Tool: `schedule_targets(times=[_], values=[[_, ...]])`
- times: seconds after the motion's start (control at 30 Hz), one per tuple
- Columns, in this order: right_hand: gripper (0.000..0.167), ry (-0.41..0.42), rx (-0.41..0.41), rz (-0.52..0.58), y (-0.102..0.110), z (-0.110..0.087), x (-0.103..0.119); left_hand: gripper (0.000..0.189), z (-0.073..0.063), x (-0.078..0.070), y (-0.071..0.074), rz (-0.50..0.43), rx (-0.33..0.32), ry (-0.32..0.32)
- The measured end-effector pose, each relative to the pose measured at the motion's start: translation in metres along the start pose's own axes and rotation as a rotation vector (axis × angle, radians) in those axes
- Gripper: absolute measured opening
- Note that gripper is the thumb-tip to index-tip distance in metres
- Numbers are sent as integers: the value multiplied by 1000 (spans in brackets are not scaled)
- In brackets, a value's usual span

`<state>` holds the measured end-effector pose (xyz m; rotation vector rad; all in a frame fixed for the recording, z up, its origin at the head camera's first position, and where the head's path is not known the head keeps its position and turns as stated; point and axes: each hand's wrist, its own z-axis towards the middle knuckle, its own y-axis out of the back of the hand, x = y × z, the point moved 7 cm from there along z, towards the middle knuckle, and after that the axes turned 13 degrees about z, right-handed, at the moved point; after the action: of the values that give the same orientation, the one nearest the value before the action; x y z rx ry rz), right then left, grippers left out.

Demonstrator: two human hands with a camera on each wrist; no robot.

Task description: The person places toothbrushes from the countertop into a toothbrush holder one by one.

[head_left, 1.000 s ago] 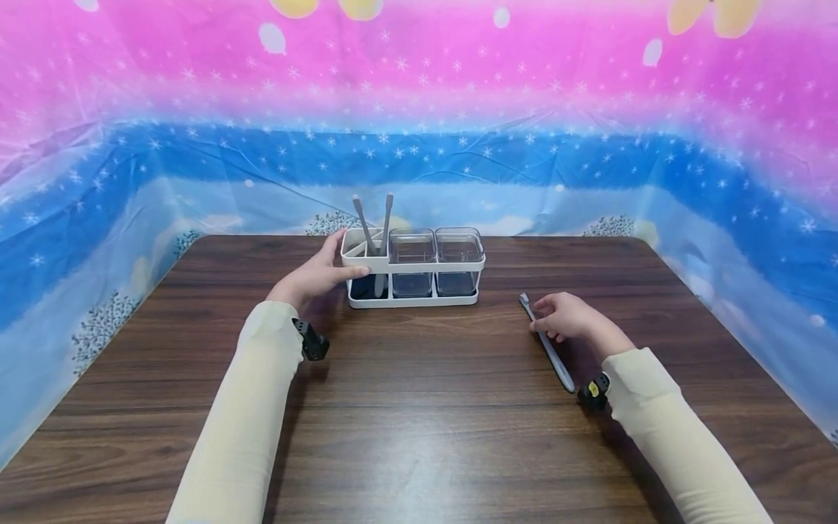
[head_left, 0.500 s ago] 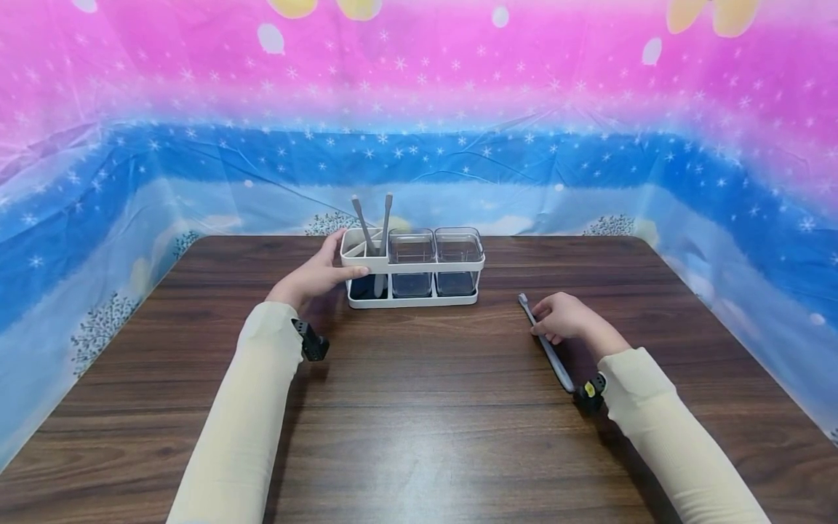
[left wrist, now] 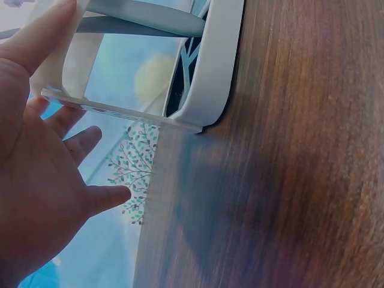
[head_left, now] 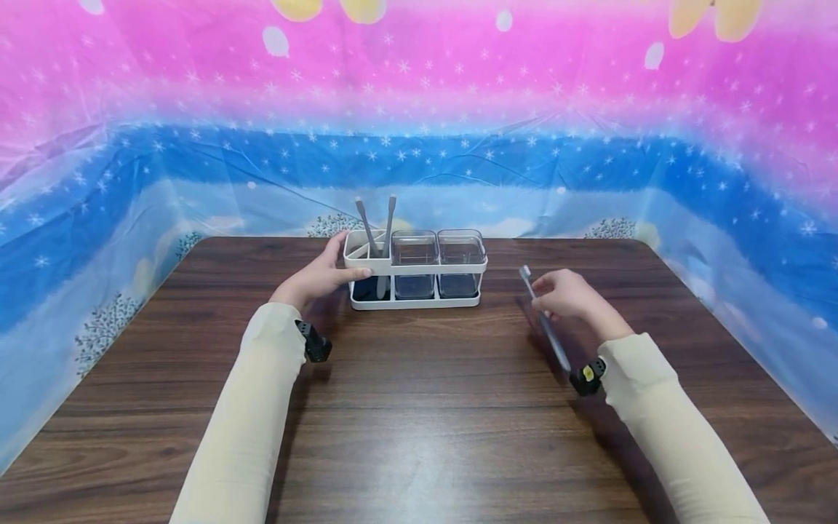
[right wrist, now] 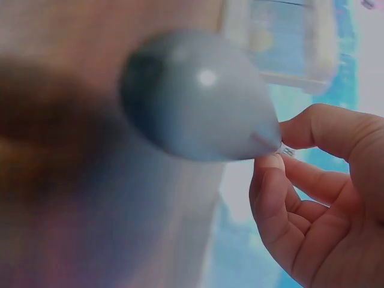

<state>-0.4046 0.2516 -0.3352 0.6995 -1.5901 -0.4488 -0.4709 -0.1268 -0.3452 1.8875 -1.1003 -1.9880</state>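
Note:
A white toothbrush holder (head_left: 428, 302) stands toward the back of the table. Two grey toothbrushes (head_left: 390, 216) lean upright in its divided left section, and two clear cups (head_left: 414, 284) sit in the sections to the right. My left hand (head_left: 314, 280) grips the holder's left end, thumb across the front rail and other fingers around the side. In the left wrist view, some fingers of that left hand (left wrist: 48, 174) are spread. To the right, my right hand (head_left: 566, 295) pinches a grey toothbrush (head_left: 553, 338) between thumb and fingers, bristle end up and tilted; its handle looms close in the right wrist view.
The brown wooden table (head_left: 419, 407) reaches back to a pink and blue patterned cloth (head_left: 419, 160) hung around its far sides. A small black camera (head_left: 316, 342) is strapped to the left wrist, another camera (head_left: 587, 376) to the right.
My right hand has lifted the toothbrush from the table, moving it up and slightly away from me. The left hand and the holder stay in place.

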Motion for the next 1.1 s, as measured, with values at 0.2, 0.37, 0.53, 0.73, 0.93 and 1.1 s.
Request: schedule_targets(times=[0.2,0.37,0.53,0.73,0.93,1.1], values=[[45,32,-69,28,29,2,38,100,1,-1,0,20,2,-1],[44,44,-100,102,42,8,65,100,1,0,2,20,-4,8],[44,80,-118,181,38,18,89,100,-2,-4,1,12,3,-11],[44,146,-99,217,14,30,131,95,-16,-20,2,2,24,-14],[41,248,-132,264,-6,34,177,97,-18,-19,1,6,38,-13],[39,314,-170,352,-19,34,208,100,-5,-5,1,33,12,-24]])
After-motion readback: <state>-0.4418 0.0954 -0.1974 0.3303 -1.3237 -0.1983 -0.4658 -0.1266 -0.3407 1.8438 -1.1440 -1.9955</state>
